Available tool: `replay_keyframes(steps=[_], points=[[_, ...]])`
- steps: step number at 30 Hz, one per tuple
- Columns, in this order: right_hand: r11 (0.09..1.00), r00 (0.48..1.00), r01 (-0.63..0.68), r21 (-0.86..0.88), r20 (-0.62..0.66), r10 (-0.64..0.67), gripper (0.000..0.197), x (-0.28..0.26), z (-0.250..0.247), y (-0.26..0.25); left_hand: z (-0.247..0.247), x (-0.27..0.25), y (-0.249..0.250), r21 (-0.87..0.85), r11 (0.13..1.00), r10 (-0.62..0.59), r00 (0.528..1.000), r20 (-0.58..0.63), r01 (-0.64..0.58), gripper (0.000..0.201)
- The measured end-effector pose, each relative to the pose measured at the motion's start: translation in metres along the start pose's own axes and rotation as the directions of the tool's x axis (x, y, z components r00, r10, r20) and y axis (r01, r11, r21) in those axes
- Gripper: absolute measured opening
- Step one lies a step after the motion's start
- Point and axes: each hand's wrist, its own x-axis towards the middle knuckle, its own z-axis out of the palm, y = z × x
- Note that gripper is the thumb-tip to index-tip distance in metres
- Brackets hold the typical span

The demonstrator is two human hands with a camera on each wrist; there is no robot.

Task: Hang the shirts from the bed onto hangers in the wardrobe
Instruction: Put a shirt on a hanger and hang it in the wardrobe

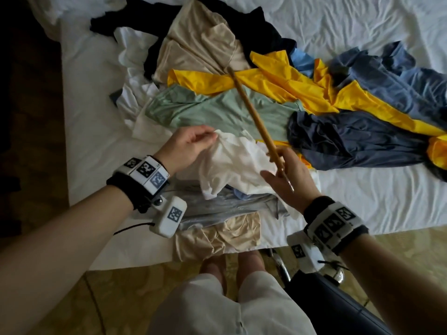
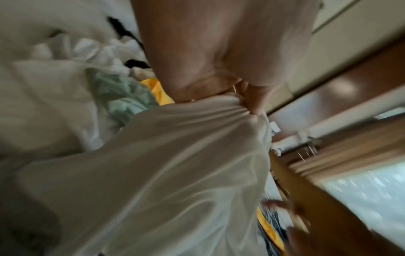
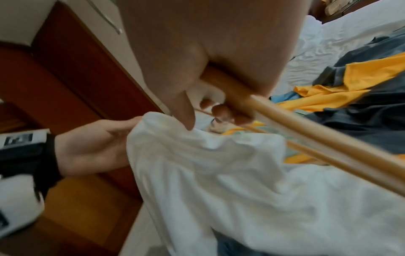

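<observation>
A white shirt (image 1: pixel 233 162) lies bunched at the near edge of the bed (image 1: pixel 362 25). My left hand (image 1: pixel 191 143) pinches its upper edge, and the cloth (image 2: pixel 175 155) fans out in folds from my fingers (image 2: pixel 254 102). My right hand (image 1: pixel 284 176) grips a wooden hanger (image 1: pixel 251 110) that points away over the pile; its bars (image 3: pixel 328 131) run out past the white shirt (image 3: pixel 230 173). In the right wrist view my left hand (image 3: pixel 98 143) holds the shirt's rim. The hanger's hook is hidden.
A heap of shirts covers the bed: beige (image 1: pixel 203 42), yellow (image 1: pixel 278 78), mint green (image 1: pixel 217 110), navy (image 1: pixel 350 139), blue (image 1: pixel 387 76) and black (image 1: pixel 145 13). A grey-blue shirt (image 1: pixel 229 206) and a tan one (image 1: pixel 217 238) hang over the near edge. Dark wooden furniture (image 3: pixel 65 78) stands to the left.
</observation>
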Motion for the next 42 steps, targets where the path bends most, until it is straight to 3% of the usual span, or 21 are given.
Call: replay_keyframes(steps=[2, 4, 9, 14, 17, 21, 25, 31, 34, 36, 39, 42], points=[[0.987, 1.000, 0.029, 0.161, 0.001, -0.030, 0.036, 0.016, -0.012, -0.031, 0.002, -0.009, 0.022, 0.053, 0.994, 0.091, 0.994, 0.053, -0.094, 0.015], [0.975, 0.996, 0.051, 0.215, 0.066, -0.066, 0.036, 0.032, -0.026, -0.063, -0.001, -0.019, 0.051, 0.056, 0.982, 0.177, 0.980, 0.092, -0.182, 0.016], [0.995, 0.978, 0.093, 0.029, 0.182, -0.097, 0.030, 0.042, -0.056, -0.112, -0.031, -0.052, 0.140, 0.013, 0.947, 0.319, 0.945, 0.076, -0.321, 0.018], [0.989, 0.987, 0.142, -0.036, 0.076, -0.139, 0.027, 0.045, -0.106, -0.159, -0.076, -0.080, 0.206, 0.136, 0.912, 0.387, 0.921, 0.029, -0.388, 0.015], [0.980, 0.980, 0.200, -0.011, -0.024, -0.200, 0.025, 0.051, -0.144, -0.195, -0.104, -0.087, 0.220, 0.264, 0.890, 0.405, 0.910, -0.084, -0.372, 0.018], [0.957, 0.942, 0.289, 0.016, -0.181, -0.282, 0.019, 0.058, -0.183, -0.239, -0.135, -0.095, 0.236, 0.328, 0.871, 0.456, 0.849, -0.266, -0.366, 0.021], [0.922, 0.897, 0.386, -0.006, -0.233, -0.377, 0.018, 0.061, -0.207, -0.273, -0.154, -0.102, 0.248, 0.362, 0.874, 0.444, 0.834, -0.328, -0.323, 0.010], [0.883, 0.846, 0.470, -0.013, -0.279, -0.455, 0.031, 0.063, -0.221, -0.304, -0.160, -0.115, 0.268, 0.283, 0.929, 0.343, 0.840, -0.421, -0.238, 0.022], [0.855, 0.825, 0.518, 0.019, -0.273, -0.494, 0.035, 0.063, -0.224, -0.318, -0.157, -0.115, 0.271, 0.282, 0.945, 0.266, 0.888, -0.374, -0.165, 0.025], [0.834, 0.806, 0.551, 0.001, -0.261, -0.532, 0.033, 0.060, -0.225, -0.327, -0.149, -0.114, 0.275, 0.321, 0.931, 0.267, 0.922, -0.280, -0.172, 0.027], [0.799, 0.772, 0.601, -0.010, -0.252, -0.584, 0.029, 0.054, -0.221, -0.338, -0.127, -0.105, 0.283, 0.413, 0.857, 0.419, 0.883, -0.210, -0.309, 0.006], [0.767, 0.754, 0.641, 0.035, -0.214, -0.621, 0.017, 0.050, -0.217, -0.345, -0.096, -0.095, 0.291, 0.369, 0.808, 0.507, 0.861, -0.035, -0.460, 0.034]])
